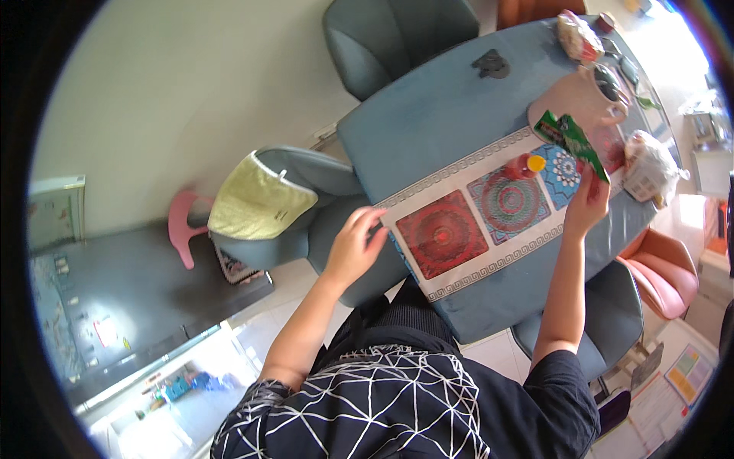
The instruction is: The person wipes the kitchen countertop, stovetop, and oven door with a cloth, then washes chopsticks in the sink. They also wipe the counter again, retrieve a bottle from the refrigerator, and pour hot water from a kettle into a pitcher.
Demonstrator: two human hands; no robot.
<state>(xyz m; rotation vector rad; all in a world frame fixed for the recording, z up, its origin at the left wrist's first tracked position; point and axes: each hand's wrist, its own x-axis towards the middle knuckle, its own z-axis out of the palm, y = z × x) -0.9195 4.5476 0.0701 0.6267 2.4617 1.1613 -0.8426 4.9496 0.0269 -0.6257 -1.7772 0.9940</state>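
My right hand (588,206) grips the lower end of a crumpled green packet (576,140) above the far part of the table. My left hand (354,246) hangs near the table's near left end with its fingers apart and nothing in them. Beneath both hands runs a patterned table runner (424,281) with red and blue medallion squares. A small bottle with red contents and a yellow cap (520,167) is on the runner, left of the packet. Behind the packet is a large pale pink two-handled jug (559,100), partly covered by it.
The blue-grey table (413,137) also carries a white plastic bag (651,169), a snack bag (578,37) and a small black object (491,64). A yellow-green towel (258,203) drapes a chair on the left. Grey chairs (401,40) and an orange chair (659,272) surround the table.
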